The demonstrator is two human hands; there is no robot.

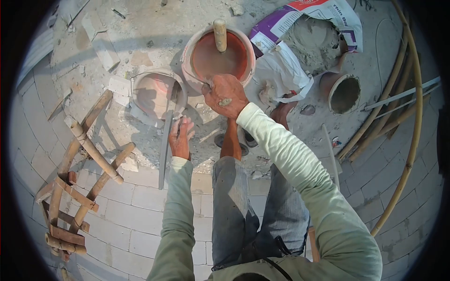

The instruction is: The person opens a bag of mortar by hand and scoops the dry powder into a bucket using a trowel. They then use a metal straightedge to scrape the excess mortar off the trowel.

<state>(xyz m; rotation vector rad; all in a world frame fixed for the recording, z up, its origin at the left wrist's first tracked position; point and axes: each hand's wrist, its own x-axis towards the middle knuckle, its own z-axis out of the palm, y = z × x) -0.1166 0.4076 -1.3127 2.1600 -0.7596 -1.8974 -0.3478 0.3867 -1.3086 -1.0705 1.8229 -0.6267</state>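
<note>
From my remote view through the head camera, I have the large bucket (pixel 251 70) at upper centre on the dusty ground (pixel 140 28), with cloudy liquid inside its reddish inner wall. A thick wooden handle (pixel 220 35) sticks up from it, crossing the far rim.

The right hand (pixel 227 96) is at the near rim, closed like a fist around what looks like the end of the thin wire handle (pixel 192 77); a pale blob of material sits on its back. The left hand (pixel 180 136) is lower and to the left, its fingers apart and loosely curled. It is right alongside the long grey bar (pixel 165 150), but I cannot tell whether they touch. The hands are apart from each other.

The bar's far end overlaps the smaller bucket (pixel 183 100), which is left of the large one. To the right I see the torn bag (pixel 351 21) with grey powder in its opening, and below it the tipped container (pixel 328 84). Bamboo poles (pixel 410 154) curve along the far right, while the wooden frame (pixel 75 192) lies at the left on pale blocks (pixel 119 218).
</note>
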